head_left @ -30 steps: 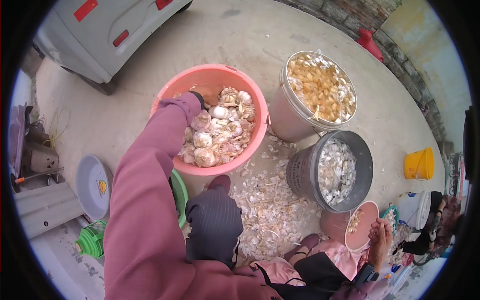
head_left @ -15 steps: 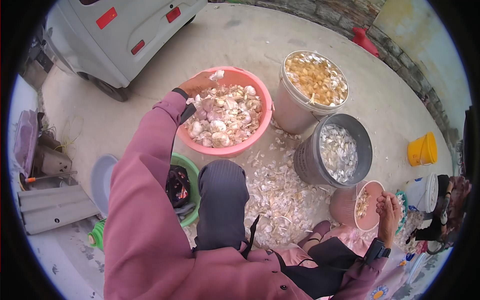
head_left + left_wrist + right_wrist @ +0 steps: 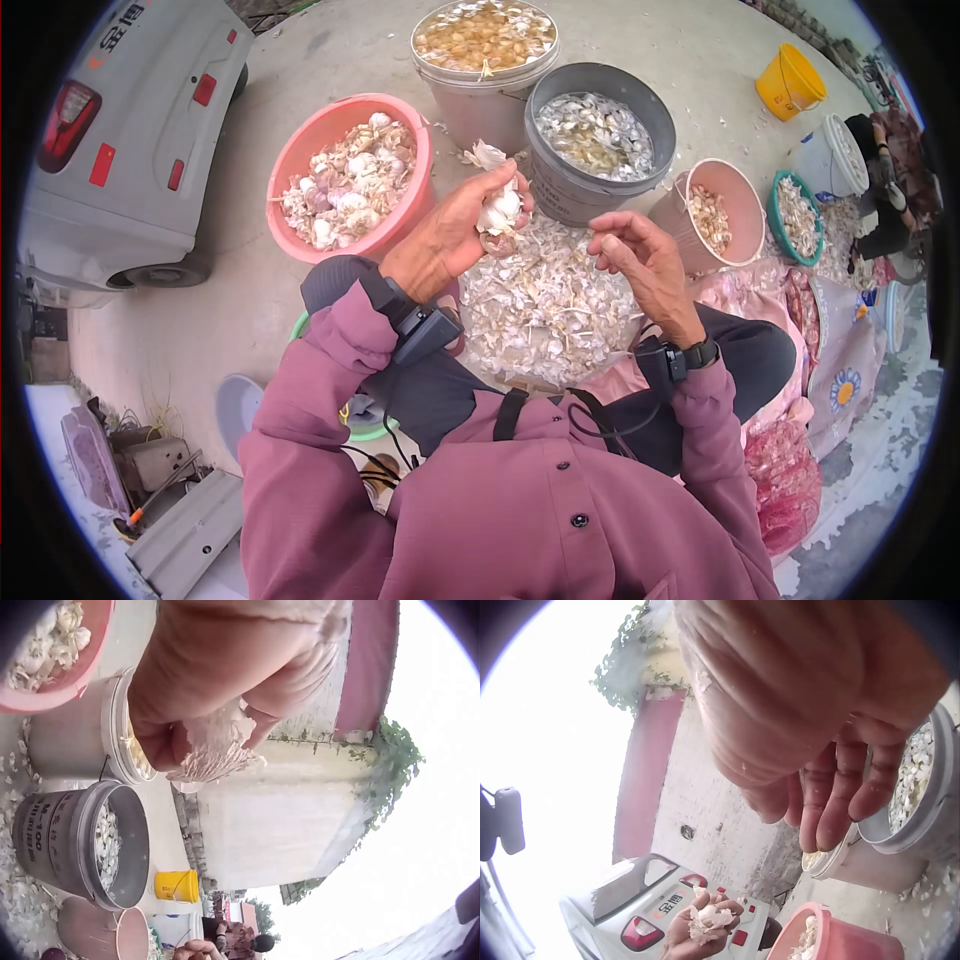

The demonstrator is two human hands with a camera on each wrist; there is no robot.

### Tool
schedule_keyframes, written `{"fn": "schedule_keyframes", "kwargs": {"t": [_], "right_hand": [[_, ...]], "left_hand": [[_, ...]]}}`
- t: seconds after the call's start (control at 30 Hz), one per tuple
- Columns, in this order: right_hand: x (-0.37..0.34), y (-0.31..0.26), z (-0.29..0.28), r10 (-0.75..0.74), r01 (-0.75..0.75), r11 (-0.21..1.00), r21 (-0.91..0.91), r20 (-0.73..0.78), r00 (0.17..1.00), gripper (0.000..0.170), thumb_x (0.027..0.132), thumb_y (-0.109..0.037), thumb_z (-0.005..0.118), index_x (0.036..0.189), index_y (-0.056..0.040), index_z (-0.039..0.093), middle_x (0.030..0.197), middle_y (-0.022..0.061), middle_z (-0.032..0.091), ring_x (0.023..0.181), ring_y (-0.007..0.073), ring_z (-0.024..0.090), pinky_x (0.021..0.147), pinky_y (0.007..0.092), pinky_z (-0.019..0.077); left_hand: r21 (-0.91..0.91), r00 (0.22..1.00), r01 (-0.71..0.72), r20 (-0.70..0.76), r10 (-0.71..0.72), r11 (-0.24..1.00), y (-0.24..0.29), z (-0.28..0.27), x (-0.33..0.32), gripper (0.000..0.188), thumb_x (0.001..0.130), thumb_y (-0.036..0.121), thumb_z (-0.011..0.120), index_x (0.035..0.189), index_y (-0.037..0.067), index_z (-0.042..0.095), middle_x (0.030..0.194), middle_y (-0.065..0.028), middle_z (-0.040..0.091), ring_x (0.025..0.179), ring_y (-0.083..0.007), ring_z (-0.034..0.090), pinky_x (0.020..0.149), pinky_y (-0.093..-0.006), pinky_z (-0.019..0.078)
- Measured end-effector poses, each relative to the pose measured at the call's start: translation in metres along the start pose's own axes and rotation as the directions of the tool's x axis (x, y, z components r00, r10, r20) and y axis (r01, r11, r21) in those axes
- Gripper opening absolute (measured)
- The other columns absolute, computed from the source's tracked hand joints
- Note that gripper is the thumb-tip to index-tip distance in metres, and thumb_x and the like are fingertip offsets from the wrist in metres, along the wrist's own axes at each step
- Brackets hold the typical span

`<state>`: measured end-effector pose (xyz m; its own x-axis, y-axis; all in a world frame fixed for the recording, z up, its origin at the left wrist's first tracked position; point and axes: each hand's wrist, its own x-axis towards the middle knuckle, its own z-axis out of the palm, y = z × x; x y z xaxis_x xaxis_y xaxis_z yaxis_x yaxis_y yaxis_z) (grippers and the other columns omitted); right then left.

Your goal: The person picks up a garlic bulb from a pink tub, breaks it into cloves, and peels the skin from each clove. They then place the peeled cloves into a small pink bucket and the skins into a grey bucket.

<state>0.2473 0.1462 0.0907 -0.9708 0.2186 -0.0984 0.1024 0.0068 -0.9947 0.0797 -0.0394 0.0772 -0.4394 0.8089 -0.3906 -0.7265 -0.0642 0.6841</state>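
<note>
My left hand (image 3: 440, 240) grips a garlic bulb (image 3: 500, 208) in front of the body, its papery skin flaking at the top. In the left wrist view the fingers curl round the garlic's loose skin (image 3: 214, 746). My right hand (image 3: 652, 272) hovers a short way to the right, fingers loosely bent and holding nothing. From the right wrist view its fingers (image 3: 832, 799) hang relaxed, with bits of skin stuck to the palm side. Below both hands lies a heap of garlic skins (image 3: 550, 310) on the ground. A pink tub (image 3: 285, 235) of whole bulbs stands at left.
A pale bucket (image 3: 470, 105) of cloves in liquid and a grey bucket (image 3: 570, 195) of floating skins stand ahead. A pink bucket (image 3: 680, 235) holds cloves at right. Further off are a yellow bucket (image 3: 780, 85), a teal basket (image 3: 815, 250) and a parked van (image 3: 150, 170).
My left hand has come out of the pink tub with a garlic bulb and moved right, in front of the body. The right hand is now closer to it; the view has turned.
</note>
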Motion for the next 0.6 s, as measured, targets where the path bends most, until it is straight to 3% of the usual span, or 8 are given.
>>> {"fn": "schedule_keyframes", "kwargs": {"t": [0.1, 0.17, 0.23, 0.33, 0.43, 0.5, 0.57, 0.6], "right_hand": [[-0.02, 0.035, 0.014, -0.021, 0.023, 1.0, 0.013, -0.111, 0.994, 0.03, 0.089, -0.021, 0.064, 0.111, -0.0013, 0.058, 0.091, 0.0032, 0.061, 0.078, 0.0086, 0.056, 0.07, 0.0233, 0.0461], [-0.031, 0.059, 0.017, -0.045, 0.046, 0.999, 0.004, -0.196, 0.98, 0.032, 0.086, -0.021, 0.068, 0.11, -0.0014, 0.058, 0.091, 0.0039, 0.06, 0.077, 0.0099, 0.056, 0.069, 0.0244, 0.0464], [-0.045, 0.082, 0.02, -0.059, -0.038, 0.911, -0.411, -0.221, 0.973, 0.038, 0.08, -0.02, 0.072, 0.11, -0.0019, 0.058, 0.09, 0.0066, 0.057, 0.074, 0.0136, 0.055, 0.068, 0.0277, 0.0469], [-0.054, 0.125, 0.023, -0.048, -0.063, 0.93, -0.363, -0.288, 0.956, 0.04, 0.078, -0.02, 0.073, 0.11, -0.0016, 0.057, 0.089, 0.0101, 0.056, 0.069, 0.0186, 0.055, 0.066, 0.0319, 0.0473], [-0.055, 0.152, 0.023, 0.01, -0.153, 0.924, -0.349, -0.38, 0.925, 0.034, 0.081, -0.019, 0.068, 0.108, 0.0, 0.057, 0.089, 0.0124, 0.058, 0.069, 0.0208, 0.058, 0.066, 0.0332, 0.048], [-0.054, 0.166, 0.019, 0.15, -0.252, 0.921, -0.297, -0.326, 0.933, 0.03, 0.084, -0.019, 0.064, 0.105, 0.0012, 0.059, 0.087, 0.0146, 0.061, 0.072, 0.0202, 0.061, 0.066, 0.0334, 0.0483], [-0.053, 0.183, 0.019, 0.131, -0.219, 0.947, -0.236, -0.338, 0.932, 0.028, 0.088, -0.022, 0.062, 0.103, 0.0017, 0.06, 0.085, 0.013, 0.063, 0.073, 0.0162, 0.061, 0.065, 0.031, 0.0482], [-0.051, 0.185, 0.017, 0.226, -0.263, 0.963, -0.065, -0.341, 0.912, 0.027, 0.089, -0.022, 0.061, 0.103, 0.001, 0.061, 0.084, 0.0107, 0.063, 0.073, 0.0137, 0.06, 0.064, 0.0291, 0.0478]], "left_hand": [[-0.135, 0.991, 0.117, 0.078, -0.108, 0.984, -0.079, 0.004, 0.016, 0.041, 0.1, 0.043, 0.041, 0.108, 0.004, 0.053, 0.093, -0.0075, 0.06, 0.08, -0.0181, 0.059, 0.066, -0.0312, 0.0482], [-0.295, 0.996, 0.093, 0.017, -0.093, 0.951, -0.113, 0.007, 0.023, 0.046, 0.1, 0.044, 0.039, 0.115, 0.002, 0.05, 0.102, -0.0091, 0.058, 0.091, -0.0203, 0.057, 0.075, -0.0357, 0.0481], [-0.304, 0.992, 0.105, -0.03, -0.12, 0.947, -0.142, 0.014, 0.023, 0.05, 0.1, 0.045, 0.038, 0.121, 0.001, 0.047, 0.114, -0.0112, 0.055, 0.102, -0.0218, 0.055, 0.085, -0.0386, 0.046], [-0.428, 0.99, 0.118, -0.022, -0.14, 0.896, -0.167, 0.017, 0.026, 0.044, 0.102, 0.038, 0.037, 0.125, 0.001, 0.044, 0.122, -0.012, 0.053, 0.116, -0.0236, 0.05, 0.094, -0.0422, 0.0437], [-0.281, 0.984, 0.178, 0.071, -0.165, 0.943, -0.193, -0.005, 0.033, 0.04, 0.102, 0.032, 0.038, 0.128, 0.001, 0.041, 0.123, -0.0134, 0.052, 0.116, -0.0251, 0.05, 0.097, -0.0435, 0.0435], [-0.268, 0.977, 0.186, -0.048, -0.206, 0.945, -0.202, -0.01, 0.033, 0.036, 0.101, 0.023, 0.042, 0.13, 0.003, 0.04, 0.123, -0.0131, 0.052, 0.111, -0.0236, 0.054, 0.096, -0.042, 0.0448], [-0.079, 0.984, 0.129, -0.115, -0.137, 0.989, -0.207, -0.014, 0.031, 0.048, 0.097, 0.016, 0.042, 0.144, 0.011, 0.03, 0.124, -0.0069, 0.048, 0.108, -0.0184, 0.05, 0.093, -0.0403, 0.0427], [-0.04, 0.987, 0.108, -0.114, -0.112, 0.993, -0.207, -0.018, 0.033, 0.049, 0.094, 0.012, 0.045, 0.141, 0.011, 0.034, 0.121, -0.0053, 0.049, 0.105, -0.0162, 0.05, 0.088, -0.0361, 0.043]]}}
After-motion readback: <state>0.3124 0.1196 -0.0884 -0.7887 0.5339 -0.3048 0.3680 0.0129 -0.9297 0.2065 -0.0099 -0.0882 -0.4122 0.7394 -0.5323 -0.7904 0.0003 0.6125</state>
